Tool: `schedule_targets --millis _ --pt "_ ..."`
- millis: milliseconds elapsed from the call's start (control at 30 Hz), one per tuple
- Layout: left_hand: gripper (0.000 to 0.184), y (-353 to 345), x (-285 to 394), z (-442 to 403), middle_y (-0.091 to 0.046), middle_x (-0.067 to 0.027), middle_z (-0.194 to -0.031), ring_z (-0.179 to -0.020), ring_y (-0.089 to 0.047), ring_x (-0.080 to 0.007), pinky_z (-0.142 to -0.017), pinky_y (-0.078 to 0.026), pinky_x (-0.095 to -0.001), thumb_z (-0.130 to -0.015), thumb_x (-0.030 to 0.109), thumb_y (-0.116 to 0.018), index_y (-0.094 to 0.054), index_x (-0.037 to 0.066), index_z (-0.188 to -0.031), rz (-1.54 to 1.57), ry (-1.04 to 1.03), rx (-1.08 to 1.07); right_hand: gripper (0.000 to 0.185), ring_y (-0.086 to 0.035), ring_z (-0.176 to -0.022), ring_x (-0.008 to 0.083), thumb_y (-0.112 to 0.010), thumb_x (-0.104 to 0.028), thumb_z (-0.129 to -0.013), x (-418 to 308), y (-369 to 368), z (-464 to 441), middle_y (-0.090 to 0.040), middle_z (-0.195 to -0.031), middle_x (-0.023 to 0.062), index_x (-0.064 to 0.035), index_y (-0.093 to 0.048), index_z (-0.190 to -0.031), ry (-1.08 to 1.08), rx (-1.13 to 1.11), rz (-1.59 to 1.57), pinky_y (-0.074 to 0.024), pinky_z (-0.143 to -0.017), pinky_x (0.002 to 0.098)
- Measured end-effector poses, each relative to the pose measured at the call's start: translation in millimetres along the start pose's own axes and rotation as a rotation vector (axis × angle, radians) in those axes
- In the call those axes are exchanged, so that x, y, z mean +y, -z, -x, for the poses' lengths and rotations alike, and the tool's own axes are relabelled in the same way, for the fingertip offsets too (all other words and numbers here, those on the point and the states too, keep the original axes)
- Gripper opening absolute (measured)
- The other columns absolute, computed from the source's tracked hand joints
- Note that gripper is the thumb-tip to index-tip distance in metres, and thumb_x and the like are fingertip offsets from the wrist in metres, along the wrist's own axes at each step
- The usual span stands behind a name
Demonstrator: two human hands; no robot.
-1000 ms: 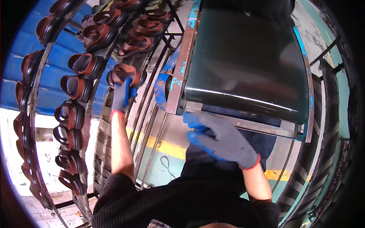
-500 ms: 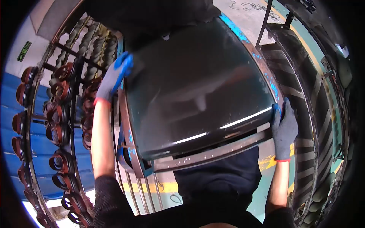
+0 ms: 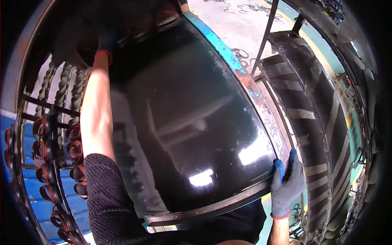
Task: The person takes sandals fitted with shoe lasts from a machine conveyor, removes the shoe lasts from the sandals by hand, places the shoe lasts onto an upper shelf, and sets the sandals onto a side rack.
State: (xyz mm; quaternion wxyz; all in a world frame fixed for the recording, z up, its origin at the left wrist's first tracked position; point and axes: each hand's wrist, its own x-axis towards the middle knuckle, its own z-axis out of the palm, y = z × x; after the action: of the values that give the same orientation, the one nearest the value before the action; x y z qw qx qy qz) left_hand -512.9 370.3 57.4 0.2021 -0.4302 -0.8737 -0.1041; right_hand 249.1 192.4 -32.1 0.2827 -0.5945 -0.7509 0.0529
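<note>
A dark, glossy conveyor belt (image 3: 183, 118) fills the middle, edged on the right by a worn metal frame with blue paint (image 3: 220, 47). Gloved in grey and blue, my right hand (image 3: 288, 185) rests at the frame's near right corner, thumb and fingers apart, with nothing held. My left arm reaches to the far left into dark shadow, where my left hand (image 3: 107, 38) is barely visible; its fingers and anything in them are hidden. Near it, at the belt's far end, dim footwear (image 3: 165, 18) shows in the shadow.
Racks of brown-strapped sandals (image 3: 45, 171) stand on the left, with twisted grey-green pieces (image 3: 61, 87) behind. On the right are black racks with striped shelves (image 3: 322, 122). Dark cords (image 3: 253, 10) lie on the floor beyond.
My left hand has moved from the sandal rack, past the belt's left edge, forward into the shadow. My right hand has moved to the frame's right corner. The view has shifted forward over the belt.
</note>
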Motion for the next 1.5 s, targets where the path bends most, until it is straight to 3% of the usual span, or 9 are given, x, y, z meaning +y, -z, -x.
schedule_targets --millis 400,700,833,1000,1133,1333,1433,1467,1500 --pt "0.093 -70.8 59.1 90.8 -0.059 -0.0182 -0.151 -0.139 -0.057 -0.0263 -0.119 -0.043 -0.0389 -0.09 0.041 -0.083 -0.044 0.001 -0.164 0.104 -0.15 -0.18 0.066 -0.072 -0.086 0.0377 -0.08 -0.042 -0.091 5.1 7.8 -1.9 -0.074 -0.101 0.0187 -0.0005 -0.065 -0.141 0.007 -0.08 0.077 -0.0554 -0.075 0.0488" --pt "0.1 138.5 55.5 327.9 -0.057 -0.0189 -0.155 -0.144 -0.053 -0.0267 -0.125 -0.039 -0.0394 -0.082 0.037 -0.091 -0.044 0.002 -0.164 0.48 -0.49 -0.456 0.065 -0.066 -0.111 0.0435 -0.077 -0.039 -0.093 -2.7 15.9 -10.7 -0.068 -0.115 0.023 0.0024 -0.056 -0.139 0.036 -0.202 0.118 -0.0486 -0.096 0.0586" --pt "0.098 216.5 23.4 397.9 -0.053 -0.0118 -0.165 -0.15 -0.049 -0.0215 -0.128 -0.036 -0.0382 -0.081 0.025 -0.094 -0.047 0.002 -0.164 0.94 -0.195 -0.913 0.085 -0.058 -0.135 0.0479 -0.089 -0.034 -0.084 -90.1 -5.1 -17.4 -0.062 -0.144 0.0299 0.0076 -0.053 -0.15 0.521 -0.105 -0.61 -0.046 -0.116 0.0534" --pt "0.089 255.8 79.7 538.5 -0.041 -0.0137 -0.17 -0.15 -0.05 -0.0348 -0.127 -0.04 -0.0466 -0.099 0.043 -0.075 -0.034 0.009 -0.17 2.425 0.208 -0.193 0.105 -0.061 -0.141 0.0305 -0.094 -0.03 -0.083 -128.4 29.3 45.7 -0.059 -0.157 0.0214 0.0017 -0.038 -0.166 0.546 -0.721 -1.28 -0.0481 -0.119 0.0412" --pt "0.083 250.5 118.7 636.0 -0.051 -0.0184 -0.156 -0.14 -0.057 -0.0356 -0.12 -0.046 -0.0464 -0.096 0.041 -0.076 -0.04 0.004 -0.162 1.411 0.272 -0.102 0.12 -0.053 -0.147 0.0215 -0.095 -0.026 -0.084 -100.5 34.2 124.8 -0.048 -0.169 0.0148 -0.0006 -0.019 -0.174 0.409 -0.81 -1.528 -0.0423 -0.125 0.0402" --pt "0.076 251.5 166.5 562.4 -0.067 -0.0254 -0.136 -0.124 -0.069 -0.0367 -0.109 -0.054 -0.0461 -0.092 0.038 -0.078 -0.05 -0.003 -0.149 2.079 0.111 -0.145 0.093 -0.068 -0.131 0.0331 -0.079 -0.034 -0.101 14.9 85.0 198.2 -0.063 -0.15 0.0231 -0.0011 -0.028 -0.171 -0.384 -1.427 -2.394 -0.058 -0.107 0.046" --pt "0.069 276.0 211.0 559.4 -0.072 -0.0236 -0.123 -0.113 -0.072 -0.0387 -0.104 -0.057 -0.0473 -0.09 0.042 -0.078 -0.058 -0.004 -0.138 2.368 0.088 -0.421 0.086 -0.07 -0.126 0.0307 -0.078 -0.039 -0.1 78.9 108.6 201.9 -0.06 -0.155 0.0222 -0.0039 -0.039 -0.168 -0.839 -0.887 -2.33 -0.0561 -0.11 0.0427" --pt "0.067 268.0 216.8 562.6 -0.072 -0.0218 -0.12 -0.11 -0.072 -0.0384 -0.104 -0.056 -0.0478 -0.09 0.045 -0.077 -0.06 -0.002 -0.134 2.027 -0.164 -0.371 0.067 -0.074 -0.121 0.0314 -0.073 -0.033 -0.105 131.4 117.1 178.8 -0.069 -0.143 0.0218 0.0011 -0.05 -0.158 -0.505 -0.701 -2.226 -0.0616 -0.101 0.0446" --pt "0.065 257.3 212.7 563.6 -0.071 -0.0199 -0.118 -0.107 -0.071 -0.0381 -0.103 -0.055 -0.0484 -0.089 0.047 -0.075 -0.062 -0.001 -0.13 1.66 -0.375 -0.316 0.068 -0.075 -0.116 0.0262 -0.078 -0.037 -0.1 157.2 166.1 144.8 -0.074 -0.134 0.0182 0.0009 -0.056 -0.152 -0.508 -0.397 -1.455 -0.0614 -0.098 0.0426"
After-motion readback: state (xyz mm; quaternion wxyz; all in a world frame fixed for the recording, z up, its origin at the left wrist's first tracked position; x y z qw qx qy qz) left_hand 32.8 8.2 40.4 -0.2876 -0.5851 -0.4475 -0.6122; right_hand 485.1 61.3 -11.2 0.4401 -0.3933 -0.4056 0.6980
